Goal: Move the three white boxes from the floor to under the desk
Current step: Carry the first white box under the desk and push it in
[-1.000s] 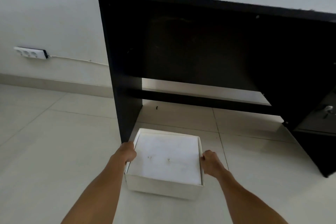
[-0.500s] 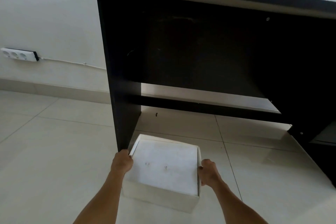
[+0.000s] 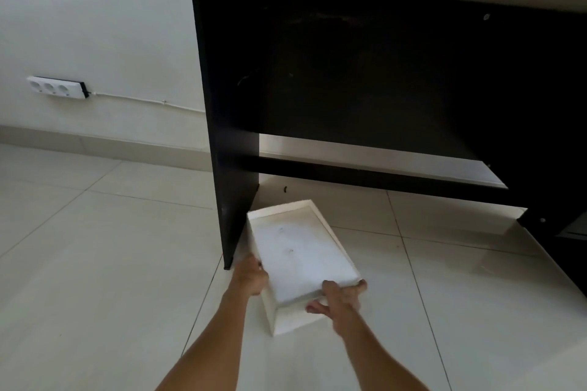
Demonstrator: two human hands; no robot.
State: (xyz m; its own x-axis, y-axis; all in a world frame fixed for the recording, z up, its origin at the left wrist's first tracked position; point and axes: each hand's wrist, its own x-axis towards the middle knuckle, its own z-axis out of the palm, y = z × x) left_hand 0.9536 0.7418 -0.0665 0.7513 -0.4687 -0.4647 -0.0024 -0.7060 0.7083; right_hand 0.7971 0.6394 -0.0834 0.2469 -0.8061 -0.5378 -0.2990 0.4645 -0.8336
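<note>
Both hands, left hand [image 3: 251,276] and right hand [image 3: 341,297], grip the white box [image 3: 298,259], now swung askew from square a moment ago, nosing past the desk [image 3: 222,136] leg onto the floor [image 3: 95,263] beneath.

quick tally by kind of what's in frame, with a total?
White box: 1 (the other two are not in view)
Dark desk: 1
White power strip on the wall: 1
Hands: 2, left hand and right hand, both on the box
Total: 5
</note>
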